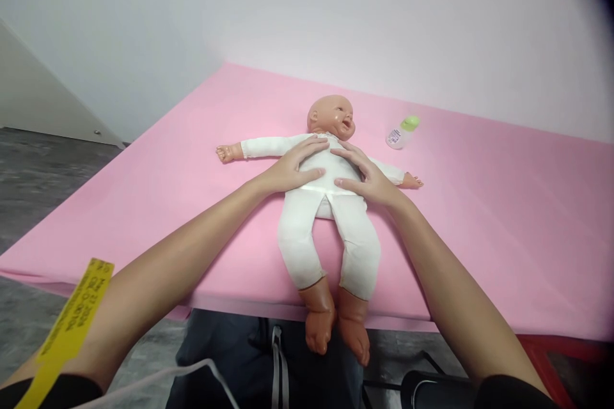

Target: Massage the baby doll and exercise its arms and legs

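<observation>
Forearms (192,252) angle inward from near left and near right. The left hand (297,163) and right hand (371,179) rest palm-down across a doll's torso (330,165), each grip spread, fingers apart.

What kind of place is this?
Probably a plain indoor room, maybe one for practice, but I can't be sure. A doll lies on a pink-covered table, with a small bottle nearby and a bare, pale wall behind.

Left fingers (311,148) and right fingers (349,154) on doll (328,186), pink cloth (484,230), bottle (401,135) nearby
</observation>
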A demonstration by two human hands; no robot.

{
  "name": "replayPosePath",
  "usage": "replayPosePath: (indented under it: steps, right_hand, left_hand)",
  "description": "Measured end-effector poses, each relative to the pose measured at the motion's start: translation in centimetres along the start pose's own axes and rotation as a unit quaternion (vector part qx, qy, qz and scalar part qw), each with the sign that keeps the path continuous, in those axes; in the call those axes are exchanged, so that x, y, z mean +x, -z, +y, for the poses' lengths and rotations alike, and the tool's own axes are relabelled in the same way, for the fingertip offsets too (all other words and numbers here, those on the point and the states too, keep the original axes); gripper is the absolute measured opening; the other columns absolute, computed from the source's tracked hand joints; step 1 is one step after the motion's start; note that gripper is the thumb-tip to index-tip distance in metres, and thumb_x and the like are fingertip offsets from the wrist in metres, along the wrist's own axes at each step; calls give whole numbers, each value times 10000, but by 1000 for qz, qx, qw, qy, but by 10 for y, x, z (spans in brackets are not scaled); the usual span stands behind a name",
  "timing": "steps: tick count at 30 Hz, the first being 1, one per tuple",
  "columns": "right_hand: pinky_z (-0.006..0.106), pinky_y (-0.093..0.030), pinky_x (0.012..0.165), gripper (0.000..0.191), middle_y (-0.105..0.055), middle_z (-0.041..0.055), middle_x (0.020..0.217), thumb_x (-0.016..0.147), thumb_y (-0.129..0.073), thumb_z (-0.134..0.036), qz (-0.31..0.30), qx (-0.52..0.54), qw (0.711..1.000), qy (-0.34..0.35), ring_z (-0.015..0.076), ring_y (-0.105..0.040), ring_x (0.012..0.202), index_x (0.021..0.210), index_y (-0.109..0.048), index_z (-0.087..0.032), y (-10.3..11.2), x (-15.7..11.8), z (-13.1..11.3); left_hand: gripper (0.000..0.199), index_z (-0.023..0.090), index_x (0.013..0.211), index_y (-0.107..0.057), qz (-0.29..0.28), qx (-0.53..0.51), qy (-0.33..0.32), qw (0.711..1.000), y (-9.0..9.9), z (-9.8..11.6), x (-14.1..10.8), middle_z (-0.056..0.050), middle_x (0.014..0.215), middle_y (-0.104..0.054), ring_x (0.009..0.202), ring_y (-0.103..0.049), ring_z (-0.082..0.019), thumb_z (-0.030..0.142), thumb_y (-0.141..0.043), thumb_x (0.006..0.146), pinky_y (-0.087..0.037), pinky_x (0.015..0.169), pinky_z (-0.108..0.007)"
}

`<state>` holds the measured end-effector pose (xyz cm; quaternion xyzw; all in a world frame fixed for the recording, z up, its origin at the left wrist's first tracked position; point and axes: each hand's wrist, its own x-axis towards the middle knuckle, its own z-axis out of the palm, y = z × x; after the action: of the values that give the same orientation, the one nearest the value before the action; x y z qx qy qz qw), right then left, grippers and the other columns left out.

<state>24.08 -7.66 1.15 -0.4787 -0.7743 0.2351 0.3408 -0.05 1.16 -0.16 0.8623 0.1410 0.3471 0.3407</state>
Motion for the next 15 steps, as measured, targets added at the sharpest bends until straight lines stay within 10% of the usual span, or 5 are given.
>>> replayPosePath:
  steps: [8,15]
  right_hand:
    - [600,-156,1287,892,-204,-67,1703,736,-813,-657,-34,7,999,-3,348,-97,1592,1520,-432,-467,5,-1,2]
    - [561,-187,1293,679,-276,-72,1679,859,-715,-622,-8,13,1000,6,295,-154,1589,1479,-489,-464,1,1,1]
  left_hand:
    - [755,294,1441,-577,-10,0,37,999,4,6,-1,-72,1610,-414,1547,-268,-334,556,-803,770,-226,1284,-524]
    - [456,275,1394,-624,12,1,42,999,1,5,1,-52,1572,-471,1533,-315,-261,463,-528,990,-226,1293,-477]
